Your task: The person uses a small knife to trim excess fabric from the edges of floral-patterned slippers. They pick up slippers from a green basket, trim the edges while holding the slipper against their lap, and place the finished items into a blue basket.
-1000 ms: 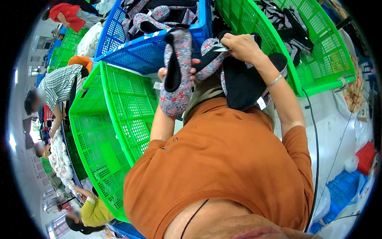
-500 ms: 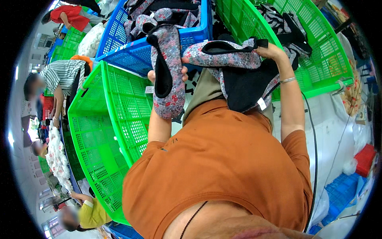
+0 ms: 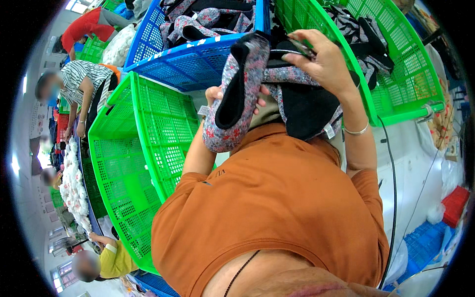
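My left hand (image 3: 216,95) is wrapped round a grey slipper (image 3: 253,64) with a red floral pattern and black lining, its opening facing up and a white tag at its side. My right hand (image 3: 324,62) pinches a small dark metal tool, apparently thread snips (image 3: 303,48), between thumb and fingers. The tool is to the right of the held slipper's upper end. Beneath my right hand, a second floral slipper (image 3: 289,75) lies on my lap, partly covered by the hand. Below it rests another slipper with its black sole (image 3: 309,111) showing and a white tag.
A blue crate (image 3: 198,59) of slippers stands ahead. At right is a green basket (image 3: 410,79) holding more slippers; another green basket (image 3: 163,133) stands at left. A black cable (image 3: 391,168) hangs at right. Several people work at the far left, beside white fluffy pieces (image 3: 74,183).
My left hand has brought its slipper to the right and tilted it. My right hand has let go of the second slipper's end and risen; the metal tool now shows in its fingers.
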### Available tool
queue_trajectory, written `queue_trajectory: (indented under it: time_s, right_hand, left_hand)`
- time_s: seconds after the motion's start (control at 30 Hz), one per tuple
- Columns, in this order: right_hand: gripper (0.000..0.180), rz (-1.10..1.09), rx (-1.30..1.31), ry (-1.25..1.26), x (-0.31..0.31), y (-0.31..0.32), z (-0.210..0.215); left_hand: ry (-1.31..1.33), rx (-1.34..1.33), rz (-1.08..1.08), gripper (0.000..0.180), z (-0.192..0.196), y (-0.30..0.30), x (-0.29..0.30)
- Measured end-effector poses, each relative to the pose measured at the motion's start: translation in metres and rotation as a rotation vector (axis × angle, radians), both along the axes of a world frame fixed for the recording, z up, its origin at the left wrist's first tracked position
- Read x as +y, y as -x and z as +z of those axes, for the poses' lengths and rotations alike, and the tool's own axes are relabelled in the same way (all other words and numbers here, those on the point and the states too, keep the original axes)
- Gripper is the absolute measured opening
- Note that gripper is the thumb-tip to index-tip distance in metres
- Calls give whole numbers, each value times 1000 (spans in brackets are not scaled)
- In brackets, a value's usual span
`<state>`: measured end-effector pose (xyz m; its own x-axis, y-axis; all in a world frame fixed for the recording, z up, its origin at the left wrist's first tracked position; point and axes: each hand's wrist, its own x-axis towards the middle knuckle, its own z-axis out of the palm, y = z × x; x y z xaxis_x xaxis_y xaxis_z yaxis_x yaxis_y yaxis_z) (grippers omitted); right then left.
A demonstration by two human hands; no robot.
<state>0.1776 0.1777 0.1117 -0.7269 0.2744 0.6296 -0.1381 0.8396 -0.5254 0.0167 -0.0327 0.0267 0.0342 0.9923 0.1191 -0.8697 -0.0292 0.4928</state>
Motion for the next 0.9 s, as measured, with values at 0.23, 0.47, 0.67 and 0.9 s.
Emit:
queue_trajectory:
  time_s: [0.23,0.47,0.67,0.9]
  right_hand:
    - [22,325,6,-53,-21,10,-3]
    - [14,629,-161,620,-39,4,-11]
    - [13,703,-332,1371,-52,2,-2]
    - [8,670,-339,1705,-106,0,-7]
  left_hand:
    - [164,68,-224,86,15,-16,-29]
    - [316,378,-197,51,-4,3,-68]
    - [453,1504,668,25,59,-15,-78]
    - [283,1397,554,32,69,-49,-80]
